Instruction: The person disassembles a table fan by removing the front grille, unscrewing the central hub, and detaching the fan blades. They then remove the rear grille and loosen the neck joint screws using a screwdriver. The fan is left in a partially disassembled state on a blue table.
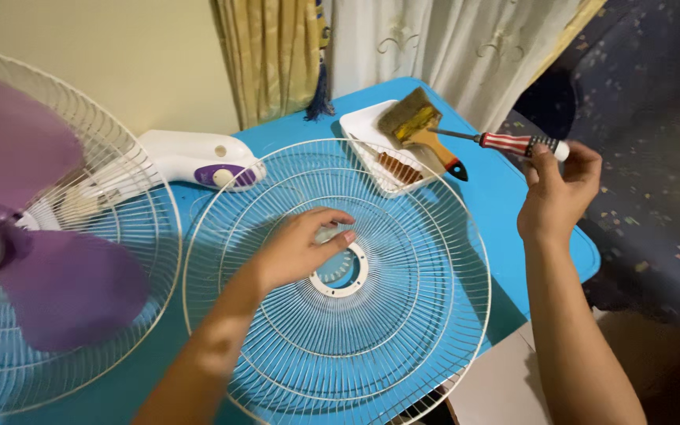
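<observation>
Resting flat with fingers spread on the white wire fan guard (403,315) that lies on the blue tabletop (505,197), the left hand (297,248) touches its centre ring, while the right hand (556,193) is closed around a red-striped screwdriver (505,142) above the tabletop's right edge.

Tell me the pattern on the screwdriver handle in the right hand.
Red and white stripes on the screwdriver, seen in the head view.
</observation>
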